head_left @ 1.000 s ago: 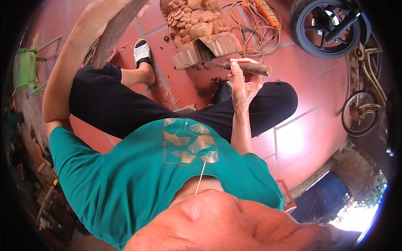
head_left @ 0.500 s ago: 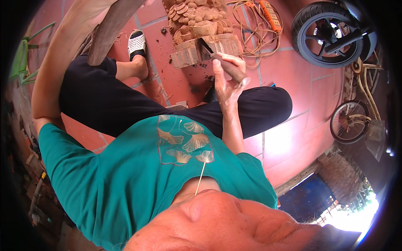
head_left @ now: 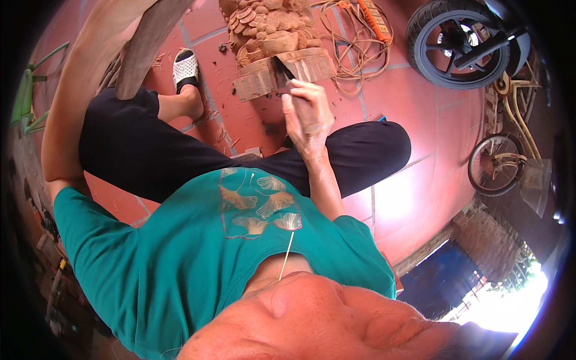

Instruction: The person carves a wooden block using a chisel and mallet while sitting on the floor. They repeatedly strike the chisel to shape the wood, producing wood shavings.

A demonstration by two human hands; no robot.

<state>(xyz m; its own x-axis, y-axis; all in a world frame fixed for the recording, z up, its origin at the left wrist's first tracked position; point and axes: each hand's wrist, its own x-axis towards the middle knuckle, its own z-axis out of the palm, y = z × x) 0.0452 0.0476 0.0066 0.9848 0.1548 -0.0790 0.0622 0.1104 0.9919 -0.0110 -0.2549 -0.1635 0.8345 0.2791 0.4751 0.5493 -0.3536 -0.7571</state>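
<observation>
A brown wood carving (head_left: 273, 39) with coin-like and rounded shapes sits on the floor at the top middle, its split-looking base toward me. My right hand (head_left: 311, 117) is closed round the wooden handle of a chisel (head_left: 283, 69), whose dark blade meets a notch in the carving's base. At the upper left my left arm is raised. My left hand (head_left: 129, 15) is largely cut off by the top edge, beside a long, dark wooden mallet (head_left: 144, 54) that it seems to grip. The mallet's blunt end hangs over my left knee, apart from the chisel.
Wood shavings lie on the red tiled floor (head_left: 207, 51). An orange power strip (head_left: 375, 21) with a coiled cord (head_left: 348, 66) is right of the carving. Farther right are a motorcycle wheel (head_left: 453, 45) and a bicycle wheel (head_left: 495, 165). A green chair (head_left: 25, 99) stands at far left.
The whole view has shifted slightly left. My right hand has turned, and the chisel handle now points more toward me. The mallet has swung a little down, its end nearer my knee.
</observation>
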